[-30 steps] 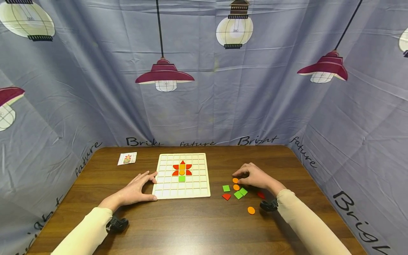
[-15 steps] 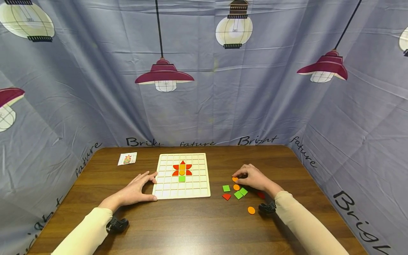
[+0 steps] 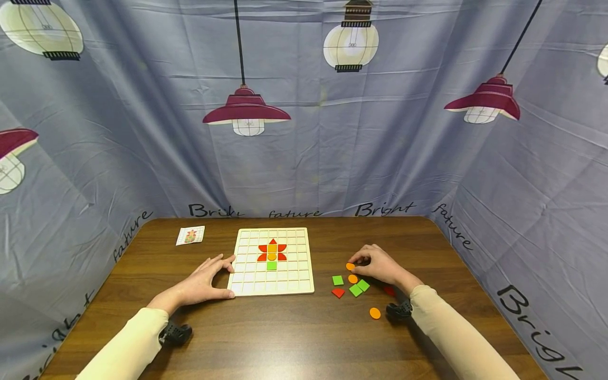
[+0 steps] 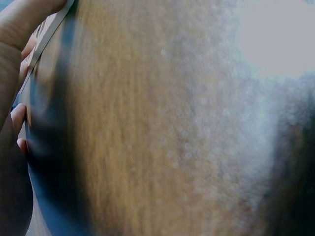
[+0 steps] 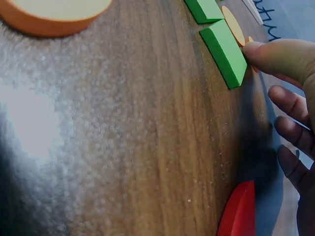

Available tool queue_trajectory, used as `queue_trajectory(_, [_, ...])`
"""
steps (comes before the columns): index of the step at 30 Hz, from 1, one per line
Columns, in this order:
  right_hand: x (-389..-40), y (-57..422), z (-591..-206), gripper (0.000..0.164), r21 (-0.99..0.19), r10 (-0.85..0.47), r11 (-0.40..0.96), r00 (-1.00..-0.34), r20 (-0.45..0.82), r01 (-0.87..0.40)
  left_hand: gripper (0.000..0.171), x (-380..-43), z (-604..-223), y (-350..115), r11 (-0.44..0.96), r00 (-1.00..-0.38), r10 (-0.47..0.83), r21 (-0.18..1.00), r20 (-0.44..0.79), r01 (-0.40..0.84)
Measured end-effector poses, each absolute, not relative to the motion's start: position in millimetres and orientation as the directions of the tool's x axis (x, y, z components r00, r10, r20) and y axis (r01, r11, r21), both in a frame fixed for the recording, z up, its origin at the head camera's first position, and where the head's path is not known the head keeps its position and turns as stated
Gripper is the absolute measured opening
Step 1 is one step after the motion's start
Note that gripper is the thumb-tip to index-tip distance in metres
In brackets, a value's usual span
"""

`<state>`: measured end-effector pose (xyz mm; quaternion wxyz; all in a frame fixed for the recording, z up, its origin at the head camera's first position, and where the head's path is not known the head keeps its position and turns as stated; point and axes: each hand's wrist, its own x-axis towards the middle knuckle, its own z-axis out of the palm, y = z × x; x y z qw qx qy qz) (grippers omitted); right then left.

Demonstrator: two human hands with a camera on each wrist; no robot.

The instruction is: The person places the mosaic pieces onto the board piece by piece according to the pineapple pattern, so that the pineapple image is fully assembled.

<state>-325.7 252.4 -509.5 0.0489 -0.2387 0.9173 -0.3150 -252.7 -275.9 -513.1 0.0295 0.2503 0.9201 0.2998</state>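
My left hand (image 3: 204, 282) rests beside a pale square grid board (image 3: 285, 282), its spread thumb and fingers touching the left edge. Set on the board are several red pieces (image 3: 282, 257), a yellow-orange square (image 3: 272, 248), an orange disc (image 3: 272, 257) and a green square (image 3: 271, 265). My right hand (image 3: 377, 263) pinches another orange disc (image 3: 350, 267) between thumb and fingertip. Below that hand lie a second loose orange disc (image 3: 353, 278) and green squares (image 5: 224, 54). In the left wrist view, only part of the hand and the board's edge show.
Loose pieces near the right hand include a red piece (image 3: 338, 293), a green square (image 3: 337, 281), an orange disc (image 3: 374, 313) and a red piece (image 5: 241, 211) under the wrist. A small printed card (image 3: 190, 235) lies at the back left of the wooden table (image 3: 285, 338).
My right hand has shifted slightly left and closed its fingertips on the orange disc, which has moved a little toward the back. The left hand and the board have stayed put.
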Motion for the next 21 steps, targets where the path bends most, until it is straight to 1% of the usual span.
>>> queue_trajectory(9, [-326, 248, -511, 0.016, -0.557, -0.494, 0.682, -0.86, 0.127, -0.474, 0.052, -252, -511, -275, 0.69, -0.872, 0.481, 0.574, 0.092, 0.441])
queue_trajectory(11, [-327, 247, -511, 0.014, -0.524, -0.509, 0.686, -0.847, 0.151, -0.505, 0.052, -252, -510, -275, 0.69, -0.873, 0.479, 0.576, 0.09, 0.438])
queue_trajectory(15, [-329, 243, -512, 0.011, -0.413, -0.539, 0.713, -0.82, 0.195, -0.567, 0.051, -252, -510, -275, 0.685, -0.869, 0.485, 0.574, 0.101, 0.449])
queue_trajectory(18, [-330, 238, -512, 0.011, -0.379, -0.532, 0.732, -0.823, 0.202, -0.566, 0.051, -251, -509, -274, 0.682, -0.866, 0.488, 0.572, 0.107, 0.455])
queue_trajectory(21, [-331, 229, -510, 0.009, -0.401, -0.511, 0.736, -0.836, 0.201, -0.546, 0.051, -251, -509, -274, 0.683, -0.868, 0.486, 0.574, 0.105, 0.452])
